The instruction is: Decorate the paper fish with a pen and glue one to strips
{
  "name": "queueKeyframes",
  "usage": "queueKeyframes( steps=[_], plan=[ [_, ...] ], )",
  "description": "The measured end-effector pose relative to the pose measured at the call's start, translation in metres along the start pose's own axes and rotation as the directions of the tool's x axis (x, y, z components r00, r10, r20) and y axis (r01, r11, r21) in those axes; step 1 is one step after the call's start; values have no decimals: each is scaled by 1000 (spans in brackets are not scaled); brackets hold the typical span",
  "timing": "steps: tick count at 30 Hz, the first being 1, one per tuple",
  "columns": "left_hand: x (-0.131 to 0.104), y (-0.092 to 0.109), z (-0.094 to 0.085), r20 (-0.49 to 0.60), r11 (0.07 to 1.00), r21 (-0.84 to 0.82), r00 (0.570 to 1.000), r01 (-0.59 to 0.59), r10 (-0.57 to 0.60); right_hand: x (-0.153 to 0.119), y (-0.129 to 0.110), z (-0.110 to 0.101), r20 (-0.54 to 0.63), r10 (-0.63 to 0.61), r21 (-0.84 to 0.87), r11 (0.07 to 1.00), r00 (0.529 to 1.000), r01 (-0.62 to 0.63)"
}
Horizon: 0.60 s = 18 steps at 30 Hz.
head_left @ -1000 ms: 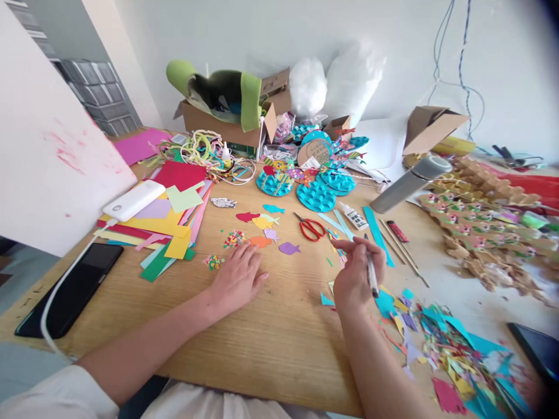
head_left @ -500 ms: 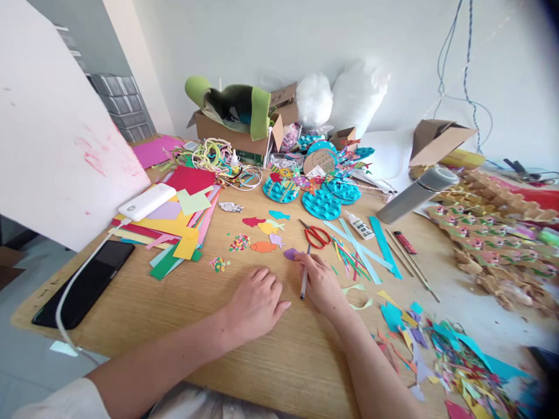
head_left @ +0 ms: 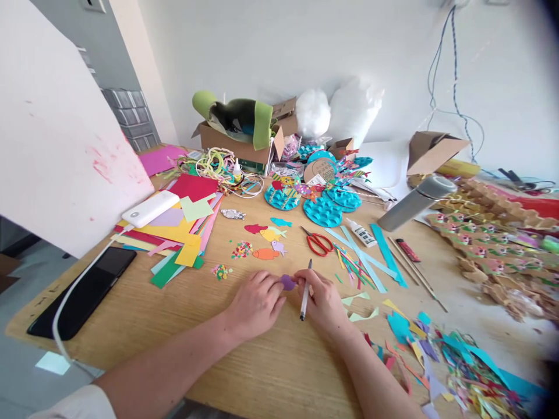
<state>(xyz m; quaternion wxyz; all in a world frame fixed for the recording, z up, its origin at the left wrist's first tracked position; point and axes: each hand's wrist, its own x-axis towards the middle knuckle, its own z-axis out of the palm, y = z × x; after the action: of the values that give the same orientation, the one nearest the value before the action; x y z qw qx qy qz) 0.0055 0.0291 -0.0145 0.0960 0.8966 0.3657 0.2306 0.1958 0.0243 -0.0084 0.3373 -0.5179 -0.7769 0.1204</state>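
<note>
A small purple paper piece (head_left: pixel 287 283) is between my two hands, over the front middle of the table. My left hand (head_left: pixel 257 304) has its closed fingertips on the piece's left edge. The right edge is pinched by my right hand (head_left: pixel 321 299), which also has a pen (head_left: pixel 306 291) between its fingers. Beyond them lie paper fish: orange (head_left: pixel 265 254), yellow (head_left: pixel 273 234), red (head_left: pixel 255 228), blue (head_left: pixel 280 222) and a small purple one (head_left: pixel 278 248). Red-handled scissors (head_left: pixel 318 243) lie behind my right hand.
Coloured paper sheets (head_left: pixel 192 189), a white power bank (head_left: pixel 151 208) and a black phone (head_left: pixel 82 294) are at the left. Glue (head_left: pixel 361 233), paper strips (head_left: pixel 362 256) and a grey bottle (head_left: pixel 414 203) stand or lie at the right. Scraps (head_left: pixel 471 361) cover the front right.
The purple piece has come nearer in my right hand, and my left hand now touches it. The camera view has shifted slightly.
</note>
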Motion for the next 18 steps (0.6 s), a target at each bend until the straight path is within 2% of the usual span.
queueKeyframes(
  steps=[5, 9, 13, 18],
  plan=[
    [0, 6, 2, 85, 994, 52, 992, -100, 95, 0, 5, 1, 37, 30, -46, 999, 999, -28],
    [2, 4, 2, 125, 988, 93, 986, -126, 114, -1, 3, 0, 44, 19, -32, 999, 999, -17],
    [4, -1, 1, 113, 987, 86, 986, -136, 126, -1, 1, 1, 65, -17, -3, 1000, 998, 17],
    [4, -4, -1, 75, 984, 107, 988, -141, 133, -1, 2, 1, 5, -41, 27, 999, 999, 41]
  ],
)
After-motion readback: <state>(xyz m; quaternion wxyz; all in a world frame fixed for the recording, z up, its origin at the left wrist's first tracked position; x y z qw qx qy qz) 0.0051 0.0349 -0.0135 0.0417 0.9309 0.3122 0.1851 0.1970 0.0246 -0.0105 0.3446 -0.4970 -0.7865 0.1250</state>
